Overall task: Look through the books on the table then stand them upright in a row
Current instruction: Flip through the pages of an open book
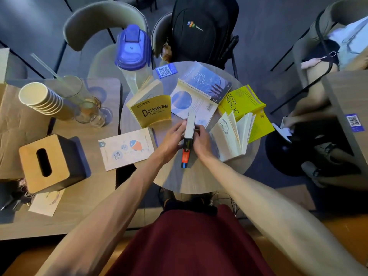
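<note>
A book with a dark and orange spine (186, 150) stands upright on the round table (191, 180), pressed between my left hand (172, 134) and my right hand (201, 139). A yellow book (151, 110) stands upright behind it on the left. A blue-and-white book (199, 92) lies flat at the back. To the right, a bright yellow book (245, 100) lies flat, and a white book (233, 136) stands with its pages fanned open. A pale book with a fish on its cover (125, 148) lies flat at the left.
A blue-lidded pitcher (132, 50) and a QR card (166, 70) stand at the table's far edge. On the left table are paper cups (41, 100), glasses (87, 112) and a tissue box (49, 162). Chairs, a black backpack (201, 26) and a seated person (326, 80) surround the table.
</note>
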